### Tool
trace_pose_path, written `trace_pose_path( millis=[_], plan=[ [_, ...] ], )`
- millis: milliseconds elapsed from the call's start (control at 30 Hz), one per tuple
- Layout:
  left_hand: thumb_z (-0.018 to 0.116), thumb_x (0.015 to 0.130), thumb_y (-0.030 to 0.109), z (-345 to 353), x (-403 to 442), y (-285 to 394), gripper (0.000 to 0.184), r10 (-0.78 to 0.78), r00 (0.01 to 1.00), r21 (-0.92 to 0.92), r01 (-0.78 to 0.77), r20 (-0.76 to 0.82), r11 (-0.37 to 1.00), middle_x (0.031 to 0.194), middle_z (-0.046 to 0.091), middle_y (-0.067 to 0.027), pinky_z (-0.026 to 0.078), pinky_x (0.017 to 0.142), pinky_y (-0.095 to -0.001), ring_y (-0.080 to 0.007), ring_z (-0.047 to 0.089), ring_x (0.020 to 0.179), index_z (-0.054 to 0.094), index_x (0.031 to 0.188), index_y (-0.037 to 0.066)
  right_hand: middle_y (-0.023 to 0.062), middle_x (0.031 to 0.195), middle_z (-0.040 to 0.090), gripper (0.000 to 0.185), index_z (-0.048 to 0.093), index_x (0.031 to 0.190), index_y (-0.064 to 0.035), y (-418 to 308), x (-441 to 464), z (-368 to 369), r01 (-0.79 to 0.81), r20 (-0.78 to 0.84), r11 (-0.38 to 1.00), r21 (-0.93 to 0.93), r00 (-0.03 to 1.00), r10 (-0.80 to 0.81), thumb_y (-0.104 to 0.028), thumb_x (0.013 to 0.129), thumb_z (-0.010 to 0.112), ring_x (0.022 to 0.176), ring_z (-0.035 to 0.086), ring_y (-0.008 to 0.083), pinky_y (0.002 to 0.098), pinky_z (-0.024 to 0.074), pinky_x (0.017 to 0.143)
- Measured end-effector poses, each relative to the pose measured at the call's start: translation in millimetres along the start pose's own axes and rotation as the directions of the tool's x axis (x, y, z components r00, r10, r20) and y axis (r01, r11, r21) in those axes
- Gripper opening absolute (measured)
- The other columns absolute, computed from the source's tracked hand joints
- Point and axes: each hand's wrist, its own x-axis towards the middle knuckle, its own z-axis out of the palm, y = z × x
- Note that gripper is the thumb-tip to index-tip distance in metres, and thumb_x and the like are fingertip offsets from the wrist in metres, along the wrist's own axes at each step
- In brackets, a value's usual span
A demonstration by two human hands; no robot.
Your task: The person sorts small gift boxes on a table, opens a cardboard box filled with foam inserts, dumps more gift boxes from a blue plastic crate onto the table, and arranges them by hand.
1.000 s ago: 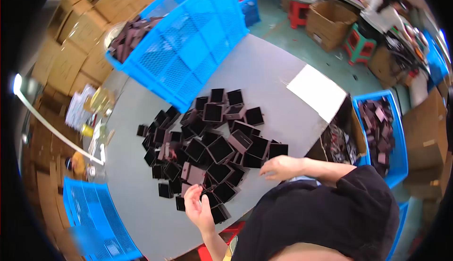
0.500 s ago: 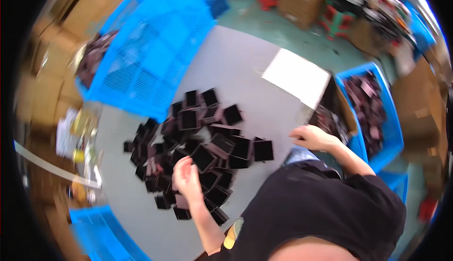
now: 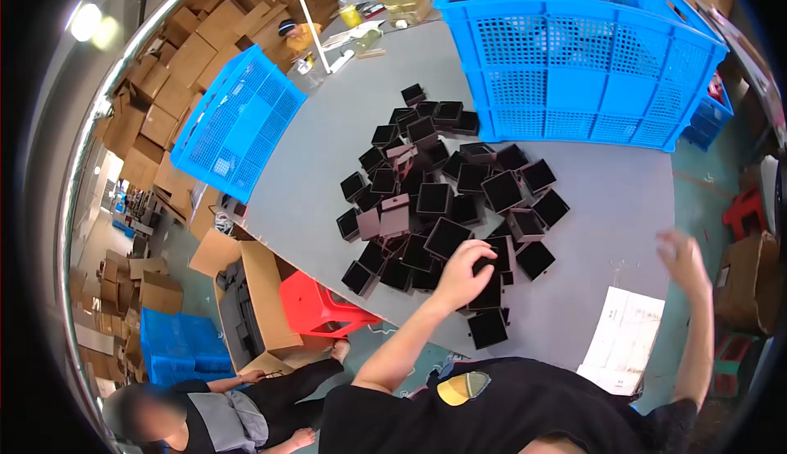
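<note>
A heap of small dark boxes [image 3: 433,198] with black faces and brownish-mauve sides lies on the grey table. My left hand [image 3: 465,273] is over the near right part of the heap, its fingers bent and apart with nothing visibly held between them. Whether its fingertips touch a box is unclear. Off to the right, beyond the heap, my right hand [image 3: 684,263] is raised with loosely spread fingers and holds nothing. Below it and to its left lies a white sheet [image 3: 625,335] with small marks, at the table's near right edge.
A large blue crate [image 3: 590,68] of brownish pieces stands at the back right. Another blue crate [image 3: 238,122] is at the table's left edge. A red stool [image 3: 320,305], an open carton [image 3: 266,298] and a seated person [image 3: 225,421] are at the lower left.
The view has swung left, bringing the seated person into sight. My left hand has shifted to the heap's near right side. My right hand has risen away from the body, and its fingers have spread.
</note>
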Motion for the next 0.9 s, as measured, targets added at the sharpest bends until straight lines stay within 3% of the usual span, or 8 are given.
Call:
trace_pose_path(
  millis=[100, 167, 400, 567, 700, 767, 833, 900],
  plan=[
    [0.064, 0.073, 0.001, -18, 29, -2, 0.018, 0.072, 0.997, 0.167, -0.065, -0.036, 0.984, 0.104, 0.060, -0.0115, 0.047, 0.087, -0.0342, -0.0269, 0.059, 0.101, 0.063, 0.091, 0.004, 0.0180, 0.110, 0.059, 0.034, 0.060, 0.108, -0.0041, 53, 80, -37, 0.267, -0.172, 0.931, -0.250, 0.934, -0.314, -0.011, 0.076, 0.066, 0.104, 0.055, 0.0364, 0.0443, 0.0433, 0.090],
    [0.063, 0.072, 0.003, -33, 58, -9, 0.018, 0.077, 0.997, 0.193, -0.069, -0.032, 0.979, 0.102, 0.060, -0.0125, 0.046, 0.088, -0.0349, -0.0286, 0.057, 0.101, 0.062, 0.090, 0.003, 0.0178, 0.112, 0.057, 0.032, 0.058, 0.109, -0.0031, 30, 131, -76, 0.272, -0.154, 0.937, -0.220, 0.939, -0.309, -0.010, 0.078, 0.064, 0.111, 0.052, 0.0360, 0.0435, 0.0417, 0.095],
    [0.063, 0.071, 0.001, -35, 184, -120, 0.018, 0.150, 0.987, 0.357, -0.160, 0.056, 0.920, 0.098, 0.059, -0.0159, 0.047, 0.083, -0.0374, -0.0337, 0.058, 0.096, 0.060, 0.089, 0.002, 0.0153, 0.141, 0.039, 0.065, 0.044, 0.134, -0.0101, -13, 282, -111, 0.288, -0.276, 0.697, -0.657, 0.768, -0.578, -0.011, 0.075, 0.071, 0.128, 0.038, 0.0340, 0.0449, 0.0313, 0.107],
    [0.068, 0.068, 0.008, -39, 299, -212, 0.039, 0.047, 0.992, 0.575, -0.105, 0.115, 0.811, 0.104, 0.058, -0.0194, 0.046, 0.087, -0.0373, -0.0336, 0.058, 0.101, 0.056, 0.103, -0.003, 0.0186, 0.128, 0.049, 0.059, 0.046, 0.130, -0.0083, -21, 371, -98, 0.128, -0.435, 0.619, -0.775, 0.604, -0.668, -0.027, 0.079, 0.068, 0.120, 0.045, 0.0337, 0.0466, 0.0322, 0.103],
    [0.078, 0.067, 0.009, -26, 398, -213, 0.058, 0.068, 0.989, -0.109, -0.083, -0.135, 0.991, 0.116, 0.056, -0.0145, 0.045, 0.089, -0.0378, -0.0236, 0.056, 0.106, 0.051, 0.116, -0.001, 0.0166, 0.111, 0.056, 0.067, 0.048, 0.123, -0.0101, -30, 394, -100, 0.050, -0.436, 0.796, -0.603, 0.815, -0.382, -0.033, 0.067, 0.078, 0.110, 0.051, 0.0329, 0.0494, 0.0356, 0.096],
    [0.080, 0.068, 0.007, -20, 423, -177, 0.059, 0.000, 0.995, -0.295, -0.030, -0.102, 0.955, 0.118, 0.055, -0.0108, 0.046, 0.089, -0.0369, -0.0198, 0.056, 0.104, 0.050, 0.119, 0.001, 0.0163, 0.103, 0.056, 0.055, 0.052, 0.107, -0.0066, -6, 411, -93, 0.097, -0.502, 0.732, -0.675, 0.667, -0.551, -0.031, 0.067, 0.079, 0.102, 0.054, 0.0329, 0.0453, 0.0392, 0.091],
    [0.078, 0.070, 0.002, -13, 437, -176, 0.054, -0.108, 0.990, -0.271, 0.080, -0.090, 0.959, 0.114, 0.058, -0.0085, 0.046, 0.088, -0.0343, -0.0171, 0.058, 0.100, 0.052, 0.117, 0.003, 0.0177, 0.103, 0.056, 0.053, 0.052, 0.103, -0.0051, -5, 412, -92, 0.077, -0.512, 0.733, -0.676, 0.666, -0.542, -0.031, 0.066, 0.079, 0.101, 0.054, 0.0344, 0.0450, 0.0406, 0.090],
    [0.076, 0.072, 0.001, 5, 431, -173, 0.041, -0.018, 0.970, -0.371, -0.075, -0.241, 0.925, 0.106, 0.061, -0.0078, 0.046, 0.087, -0.0336, -0.0167, 0.059, 0.096, 0.058, 0.110, 0.002, 0.0180, 0.103, 0.056, 0.054, 0.051, 0.104, -0.0041, 3, 417, -97, 0.108, -0.490, 0.683, -0.723, 0.617, -0.616, -0.032, 0.066, 0.079, 0.102, 0.054, 0.0351, 0.0452, 0.0410, 0.090]
  ],
)
